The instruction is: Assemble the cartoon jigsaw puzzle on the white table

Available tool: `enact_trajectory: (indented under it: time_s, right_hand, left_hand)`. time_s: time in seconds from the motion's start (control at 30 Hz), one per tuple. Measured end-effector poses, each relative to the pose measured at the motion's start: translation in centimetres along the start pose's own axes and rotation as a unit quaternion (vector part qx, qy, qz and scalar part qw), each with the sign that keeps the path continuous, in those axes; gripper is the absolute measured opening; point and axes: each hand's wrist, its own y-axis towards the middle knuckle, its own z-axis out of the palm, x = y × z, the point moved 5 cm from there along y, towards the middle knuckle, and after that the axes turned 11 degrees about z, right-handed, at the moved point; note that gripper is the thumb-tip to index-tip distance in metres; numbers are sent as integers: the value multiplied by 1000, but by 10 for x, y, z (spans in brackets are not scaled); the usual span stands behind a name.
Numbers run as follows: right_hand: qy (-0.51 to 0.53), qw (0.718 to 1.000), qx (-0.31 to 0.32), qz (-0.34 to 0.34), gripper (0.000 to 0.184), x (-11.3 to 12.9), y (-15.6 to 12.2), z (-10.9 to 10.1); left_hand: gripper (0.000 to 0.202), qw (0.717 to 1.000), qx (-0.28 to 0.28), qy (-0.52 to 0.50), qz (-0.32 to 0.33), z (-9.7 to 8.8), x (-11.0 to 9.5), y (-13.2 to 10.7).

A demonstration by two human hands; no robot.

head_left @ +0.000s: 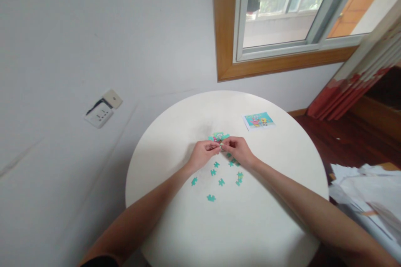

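Observation:
My left hand (203, 154) and my right hand (238, 150) meet fingertip to fingertip over a round white table (175, 217). Both are pinched closed around a small teal jigsaw piece (221, 145) held between them. Just beyond the fingers lies a small joined cluster of puzzle pieces (218, 136). Several loose teal pieces (221, 182) are scattered on the table below my hands, one of them (211, 197) nearest to me.
A small picture card (258, 120) lies at the table's far right. A wall socket (99, 114) is on the white wall to the left. A wood-framed window (282, 21) is above, a curtain (360, 79) at right, and white papers (369, 192) beside the table.

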Motion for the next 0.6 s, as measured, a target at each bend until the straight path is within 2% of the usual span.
enact_trajectory:
  time_s: [0.1,0.17,0.23,0.4,0.6]
  right_hand:
    - [9,999,-32,5,39,-1,9,-12]
    - [-1,999,-51,-1,39,0,17,-22]
    - [-34,997,-69,-9,35,1,25,-32]
    - [-127,985,-112,-23,27,-4,49,-46]
    - [-157,981,-107,-31,26,-15,72,-46]
  left_hand:
    - [19,985,6,144,95,-8,-7,6]
    - [22,958,14,244,152,-12,-11,9]
    - [25,934,33,308,179,-13,-12,10]
    - [30,898,100,385,190,-7,-5,6]
    - [34,876,167,416,175,-2,-1,2]
